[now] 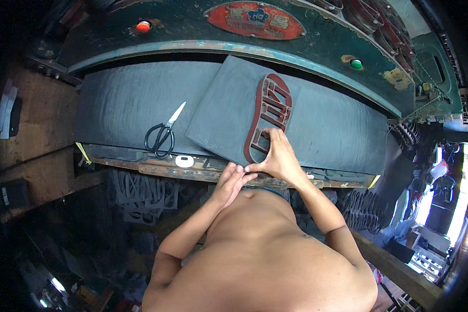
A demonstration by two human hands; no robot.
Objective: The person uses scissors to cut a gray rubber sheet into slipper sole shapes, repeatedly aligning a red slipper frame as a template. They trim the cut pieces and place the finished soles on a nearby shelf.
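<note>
A dark red, sole-shaped cutting die (pixel 256 117) with open cross-braces lies near the right edge of a dark grey square sheet (pixel 221 109). My right hand (pixel 279 157) grips the die's near end, fingers hooked inside its frame and thumb by the sheet's near edge. Beside that thumb, my left hand (pixel 229 184) is at the sheet's near corner, its fingers stretched toward the right hand. Whether its fingertips press on the sheet's edge is hard to tell. Left of the sheet lie black-handled scissors (pixel 162 136), blades pointing away.
Under the sheet is a wide dark pad (pixel 338 125) on the machine bed. A green machine beam (pixel 176 31) with a red button (pixel 143 26) and a green button (pixel 356 64) spans the back. A small white device (pixel 184 161) sits on the wooden front ledge (pixel 161 170). Cut-out scraps (pixel 145 195) hang below.
</note>
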